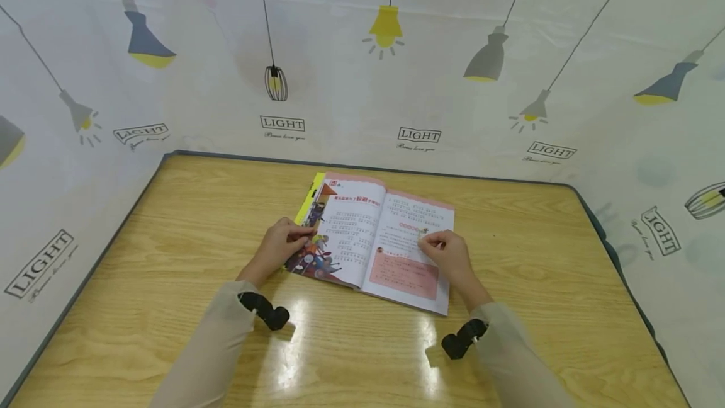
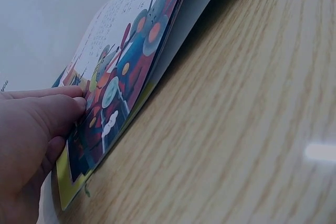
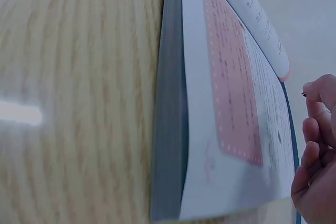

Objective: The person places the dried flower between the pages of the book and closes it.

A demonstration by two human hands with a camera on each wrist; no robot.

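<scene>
An open illustrated book (image 1: 351, 232) lies on the table, text on both pages and colourful cartoon animals down its left margin. At its left edge, my left hand (image 1: 281, 245) holds the pages; in the left wrist view the fingertips (image 2: 79, 103) touch the picture, and the other fingers are partly hidden. My right hand (image 1: 451, 258) is over the right page, by its outer edge. Thumb and forefinger pinch a tiny dark thing (image 3: 304, 94) in the right wrist view, too small to identify. The other fingers are curled.
The wooden table (image 1: 538, 282) extends around the book, with glare near its front. A pale curtain (image 1: 334, 49) printed with lamps encloses the back and sides. Black wrist cameras (image 1: 265, 311) are strapped over both sleeves.
</scene>
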